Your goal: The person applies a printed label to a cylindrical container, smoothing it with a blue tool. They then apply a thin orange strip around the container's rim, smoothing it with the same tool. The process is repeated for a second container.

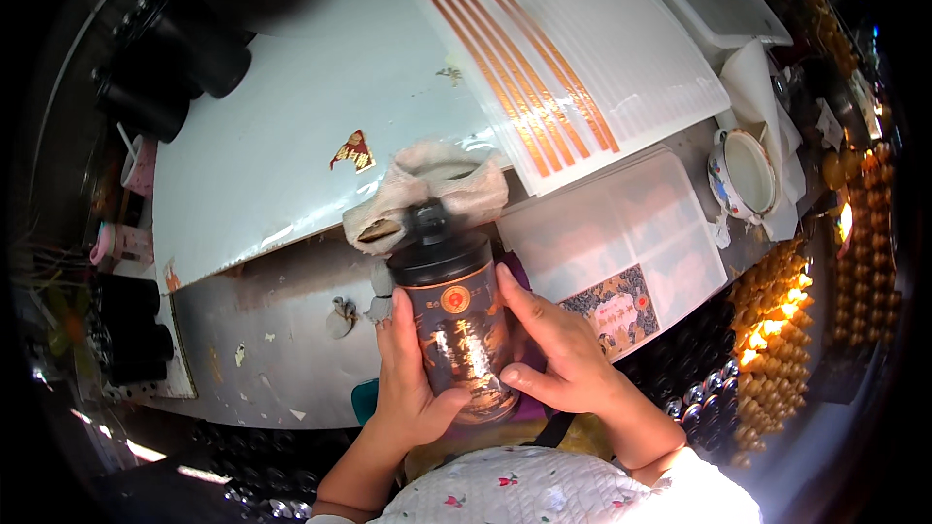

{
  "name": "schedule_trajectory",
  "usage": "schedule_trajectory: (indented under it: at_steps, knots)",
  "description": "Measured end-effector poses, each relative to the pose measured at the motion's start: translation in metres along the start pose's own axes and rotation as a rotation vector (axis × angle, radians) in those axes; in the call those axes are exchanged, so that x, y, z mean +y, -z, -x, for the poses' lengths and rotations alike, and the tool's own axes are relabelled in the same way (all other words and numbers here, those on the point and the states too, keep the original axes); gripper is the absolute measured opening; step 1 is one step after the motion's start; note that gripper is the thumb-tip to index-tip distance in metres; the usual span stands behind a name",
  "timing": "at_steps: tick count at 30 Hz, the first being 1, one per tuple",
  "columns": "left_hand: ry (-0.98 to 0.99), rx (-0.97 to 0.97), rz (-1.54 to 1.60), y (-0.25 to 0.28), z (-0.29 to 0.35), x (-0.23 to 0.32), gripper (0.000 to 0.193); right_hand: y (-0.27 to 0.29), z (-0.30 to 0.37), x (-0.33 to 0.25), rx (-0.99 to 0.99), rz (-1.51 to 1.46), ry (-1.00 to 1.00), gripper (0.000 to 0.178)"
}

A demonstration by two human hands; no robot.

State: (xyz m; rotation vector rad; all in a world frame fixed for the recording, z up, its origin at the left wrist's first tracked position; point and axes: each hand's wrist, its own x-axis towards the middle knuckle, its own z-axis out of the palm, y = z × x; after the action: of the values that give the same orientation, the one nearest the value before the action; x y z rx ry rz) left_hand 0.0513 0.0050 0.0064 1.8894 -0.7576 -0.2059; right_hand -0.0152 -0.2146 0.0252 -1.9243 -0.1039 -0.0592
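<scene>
A dark bottle with a black cap and gold and orange print is held upright in front of me. My left hand wraps its left side, the thumb lying across the lower front. On the other side, my right hand grips it with the thumb and fingers against the label. Just behind the cap lies a crumpled off-white cloth on the table edge. Beside my right hand, a patterned dark label rests on a stack of translucent sheets.
A white sheet with orange-gold strips lies at the back right. A floral enamel mug stands at the right. Black canisters crowd the left, near a pink cup. A red-gold scrap lies on the pale tabletop.
</scene>
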Motion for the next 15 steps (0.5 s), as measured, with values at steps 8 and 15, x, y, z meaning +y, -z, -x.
schedule_trajectory:
  at_steps: [8,15]
  knots:
    - [0.099,0.058,0.173,-0.006,0.008,0.0,0.116,0.0,0.001,0.004,0.032,0.074,0.072,0.094]
    - [-0.007,-0.008,-0.145,0.005,-0.001,0.01,0.103,0.001,-0.009,-0.005,-0.025,0.143,0.108,0.095]
